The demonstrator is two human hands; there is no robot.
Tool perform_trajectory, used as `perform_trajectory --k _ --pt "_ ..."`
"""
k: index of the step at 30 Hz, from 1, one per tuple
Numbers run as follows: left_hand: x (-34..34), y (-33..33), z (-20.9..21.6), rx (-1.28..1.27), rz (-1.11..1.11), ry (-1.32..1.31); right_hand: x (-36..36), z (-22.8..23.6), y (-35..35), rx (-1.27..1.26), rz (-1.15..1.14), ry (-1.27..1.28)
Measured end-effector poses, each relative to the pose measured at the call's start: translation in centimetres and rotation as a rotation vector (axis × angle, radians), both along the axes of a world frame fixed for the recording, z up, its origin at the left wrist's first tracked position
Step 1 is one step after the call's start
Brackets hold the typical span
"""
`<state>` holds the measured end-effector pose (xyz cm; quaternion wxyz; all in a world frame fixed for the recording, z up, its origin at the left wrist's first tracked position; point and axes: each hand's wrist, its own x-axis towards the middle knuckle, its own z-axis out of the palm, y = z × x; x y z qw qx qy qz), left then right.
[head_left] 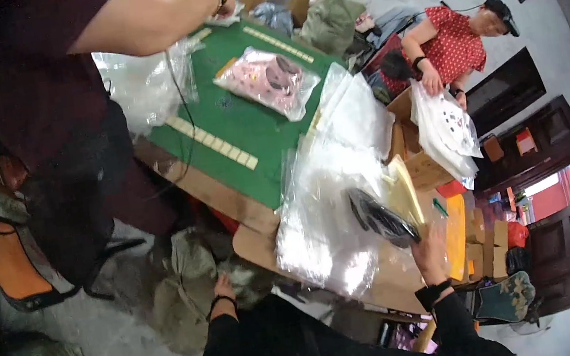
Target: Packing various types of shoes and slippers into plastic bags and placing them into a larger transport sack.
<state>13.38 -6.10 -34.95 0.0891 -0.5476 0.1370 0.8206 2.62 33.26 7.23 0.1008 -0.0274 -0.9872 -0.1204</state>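
My right hand (430, 258) is closed on the near end of a black, glossy, elongated thing (381, 216), whose exact kind I cannot make out. Under and beside it, flat clear plastic bags (327, 216) spread over the table's near side. A pale yellow sheet-like thing (402, 193) stands next to the black thing. Low on the left, my left hand (223, 288) is beside a greenish-grey sack (188, 295); its fingers are too unclear to read. Farther off on the green table top (228, 164) lies a clear bag of pink clogs (269, 83).
A person in a red patterned shirt (449, 43) handles white bags (443, 125) over a cardboard box (420, 158). Another person's arm (151, 21) reaches across the upper left. Rows of pale tiles (213, 142) lie on the table. An orange-seated chair (13, 259) stands left.
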Motion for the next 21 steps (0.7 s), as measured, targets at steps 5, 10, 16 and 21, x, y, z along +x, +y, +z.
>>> perform_trajectory --k 5,10,16,21 --pt "-0.2 -3.5 -0.8 -0.749 -1.916 0.108 -0.2 1.6 -1.3 -0.202 0.042 0.156" --pt "2.1 -6.8 3.9 -1.47 -2.61 0.24 -1.2 0.7 -3.3 -0.479 -0.013 0.133" --pt "4.1 -8.0 17.2 -1.406 -2.298 -0.104 -2.4 -0.3 -3.3 -1.196 0.205 0.242" --pt "8.2 -8.0 17.2 -1.649 -1.535 -0.555 -2.7 1.4 -5.0 -1.433 0.067 0.047"
